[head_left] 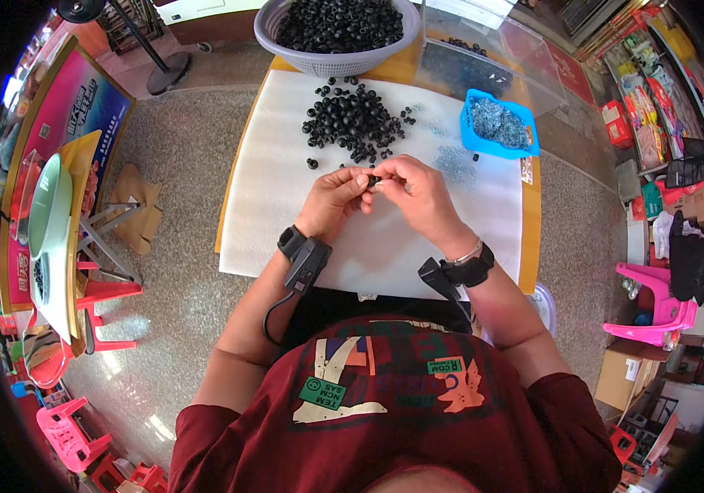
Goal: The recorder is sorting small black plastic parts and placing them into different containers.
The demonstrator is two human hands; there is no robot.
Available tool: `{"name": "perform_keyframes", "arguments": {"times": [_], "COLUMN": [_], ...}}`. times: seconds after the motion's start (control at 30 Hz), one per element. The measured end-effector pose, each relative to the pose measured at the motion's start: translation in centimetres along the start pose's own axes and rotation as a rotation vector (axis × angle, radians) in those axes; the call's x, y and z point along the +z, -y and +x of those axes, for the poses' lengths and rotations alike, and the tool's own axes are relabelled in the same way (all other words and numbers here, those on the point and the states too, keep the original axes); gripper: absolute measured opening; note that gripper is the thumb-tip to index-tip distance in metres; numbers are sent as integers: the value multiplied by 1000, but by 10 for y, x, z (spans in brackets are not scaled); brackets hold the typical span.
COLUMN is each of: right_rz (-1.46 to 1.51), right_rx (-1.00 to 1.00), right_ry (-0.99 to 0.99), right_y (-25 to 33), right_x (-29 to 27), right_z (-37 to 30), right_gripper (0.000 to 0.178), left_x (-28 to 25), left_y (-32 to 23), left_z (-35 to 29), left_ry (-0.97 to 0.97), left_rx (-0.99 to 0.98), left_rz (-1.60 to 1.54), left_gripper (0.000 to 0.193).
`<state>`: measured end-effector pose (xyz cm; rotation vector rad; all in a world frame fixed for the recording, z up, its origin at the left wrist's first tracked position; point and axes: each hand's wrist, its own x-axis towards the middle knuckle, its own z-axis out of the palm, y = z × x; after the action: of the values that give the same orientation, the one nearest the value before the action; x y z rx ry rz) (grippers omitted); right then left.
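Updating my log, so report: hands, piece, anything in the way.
Left hand and right hand together, both pinching a small black piece. Black pile just beyond; blue basket farther right. Nothing visibly blocking.

Maroon printed T-shirt (405, 423); black wrist units (309, 261), cabled; silvery right-wrist bracelet (472, 251).

"Can we see what the left hand (337, 197) and right hand (419, 195) pinch?"
"Barely: they cover most of the black piece (375, 181), perhaps a round one."
"And the basket (335, 64)?"
"The top edge cuts off its far rim for us."
"The clear bits (454, 166)?"
"Too small for us to tell apart. The pale tub (544, 307) is partly hidden behind the right arm (510, 306)."
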<state>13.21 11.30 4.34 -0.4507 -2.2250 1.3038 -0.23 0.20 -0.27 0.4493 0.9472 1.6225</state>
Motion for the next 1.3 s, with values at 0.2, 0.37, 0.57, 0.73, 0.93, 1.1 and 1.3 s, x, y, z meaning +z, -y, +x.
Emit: {"name": "perform_keyframes", "arguments": {"times": [0.2, 0.37, 0.57, 0.73, 0.93, 1.1, 1.3], "right_rz": [115, 156, 39, -23, -61, -108, -56], "right_rx": [34, 71, -30, -58, -111, -167, -47], "right_ry": [-55, -73, -67, -55, -54, -95, -91], "right_y": [-6, -6, -7, -2, -5, -11, -5], "right_x": [4, 1, 4, 1, 2, 8, 10], "right_z": [-3, -3, -1, -1, -2, -4, -9], "right_gripper": [13, 12, 10, 10, 11, 12, 14], "left_x": [-4, -4, -4, -3, -3, -3, 2], "left_y": [1, 1, 0, 2, 4, 6, 4], "left_z": [0, 0, 0, 1, 2, 3, 1], "left_ry": [18, 5, 29, 26, 15, 9, -57], "left_rx": [-3, 3, -1, 12, 2, 20, -16], "left_rz": [-36, -56, -63, -59, -10, 6, 76], "left_gripper": [24, 23, 23, 23, 22, 21, 22]}}
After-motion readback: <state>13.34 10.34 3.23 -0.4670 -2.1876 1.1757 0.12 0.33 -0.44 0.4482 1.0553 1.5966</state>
